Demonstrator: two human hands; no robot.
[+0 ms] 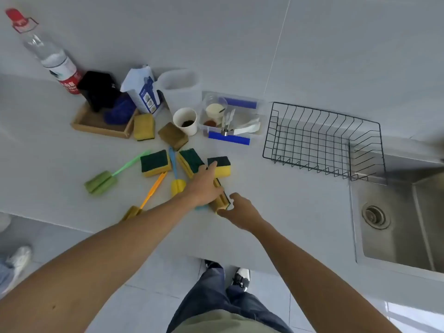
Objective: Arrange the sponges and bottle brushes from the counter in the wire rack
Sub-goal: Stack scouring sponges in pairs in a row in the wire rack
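Several yellow sponges with green backs lie on the grey counter (276,207). My left hand (204,186) covers one sponge (220,200) near the counter's front, and its fingertips touch another sponge (219,165). My right hand (240,210) is at the near end of the covered sponge, fingers spread, thumb touching it. Two more sponges (155,162) (189,162) lie to the left, and two worn ones (143,126) (173,135) further back. A green bottle brush (102,181), an orange one (149,195) and a blue-handled yellow one (177,185) lie left. The black wire rack (322,140) stands empty at right.
A steel sink (403,217) lies right of the rack. Behind the sponges stand a paper cup (186,121), a clear box with blue clips (230,118), a wooden tray (101,123), a white carton (143,91) and a red-capped bottle (48,51).
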